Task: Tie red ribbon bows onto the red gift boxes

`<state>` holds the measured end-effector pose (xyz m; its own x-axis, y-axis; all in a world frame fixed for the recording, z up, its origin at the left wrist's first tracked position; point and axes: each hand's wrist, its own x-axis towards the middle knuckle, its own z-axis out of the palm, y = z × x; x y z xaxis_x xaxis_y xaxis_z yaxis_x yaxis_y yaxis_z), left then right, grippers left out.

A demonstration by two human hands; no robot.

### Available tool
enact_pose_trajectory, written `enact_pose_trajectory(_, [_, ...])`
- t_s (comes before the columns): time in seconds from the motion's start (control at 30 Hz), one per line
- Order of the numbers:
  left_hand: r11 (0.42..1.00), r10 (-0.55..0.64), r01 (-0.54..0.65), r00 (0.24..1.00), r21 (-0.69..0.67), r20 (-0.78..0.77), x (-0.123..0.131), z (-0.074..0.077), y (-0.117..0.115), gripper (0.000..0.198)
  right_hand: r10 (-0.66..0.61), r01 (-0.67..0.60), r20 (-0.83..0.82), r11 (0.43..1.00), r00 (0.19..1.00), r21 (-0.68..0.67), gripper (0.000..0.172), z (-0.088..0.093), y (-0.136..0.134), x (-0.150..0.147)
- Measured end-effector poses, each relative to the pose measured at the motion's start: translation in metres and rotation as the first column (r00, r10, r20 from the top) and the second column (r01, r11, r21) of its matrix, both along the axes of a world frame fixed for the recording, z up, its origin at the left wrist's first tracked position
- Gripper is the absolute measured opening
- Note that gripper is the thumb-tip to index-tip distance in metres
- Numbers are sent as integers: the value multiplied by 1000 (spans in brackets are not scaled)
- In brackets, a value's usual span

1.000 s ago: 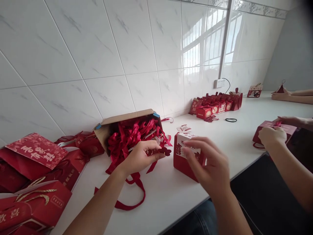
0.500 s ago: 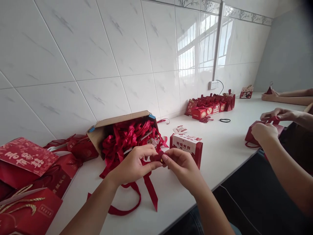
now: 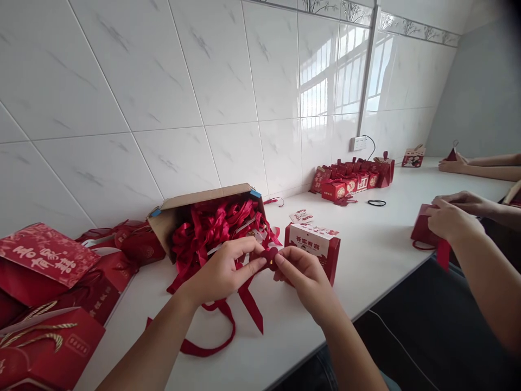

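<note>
My left hand [image 3: 228,270] and my right hand [image 3: 302,276] meet above the white table. Between thumb and fingers, both pinch a small dark red piece [image 3: 269,257] with a gold spot on it; its kind is hard to make out. A red ribbon [image 3: 250,310] hangs or lies below my left hand and curls across the tabletop; whether it joins the pinched piece is hidden. Right behind my right hand stands a red and white gift box [image 3: 315,243]. A cardboard box [image 3: 203,197] tipped on its side, full of tangled red ribbons [image 3: 220,220], lies behind my left hand.
Red gift boxes and bags [image 3: 52,260] are piled at the left. A row of small red boxes [image 3: 352,179] stands by the tiled wall, near a black loop [image 3: 376,203]. At right, another person's hands [image 3: 456,217] work on a red box [image 3: 421,225]; further hands [image 3: 459,164] are beyond.
My hands have shifted slightly, and the dark red piece between them shows more. At the right, the other person's hands have moved, and a red ribbon end now hangs beside their box.
</note>
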<state>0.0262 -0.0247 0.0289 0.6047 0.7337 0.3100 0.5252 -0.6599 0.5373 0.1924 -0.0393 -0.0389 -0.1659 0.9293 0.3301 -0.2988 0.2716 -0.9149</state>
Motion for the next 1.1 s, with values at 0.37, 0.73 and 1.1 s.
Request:
enact_pose_trajectory(0.37, [995, 69, -71, 997, 73, 27, 10, -11, -3, 11, -70, 66, 83, 997, 994, 47, 23, -1, 2, -4])
enact_pose_trajectory(0.73, [923, -53, 56, 998, 381, -18, 7, -20, 10, 22, -302, 297, 131, 953, 944, 60, 21, -1, 7, -7])
enact_pose_trajectory(1.1, [807, -42, 24, 999, 590, 16, -1, -31, 23, 19, -316, 308, 101, 948, 943, 84, 23, -1, 7, -10])
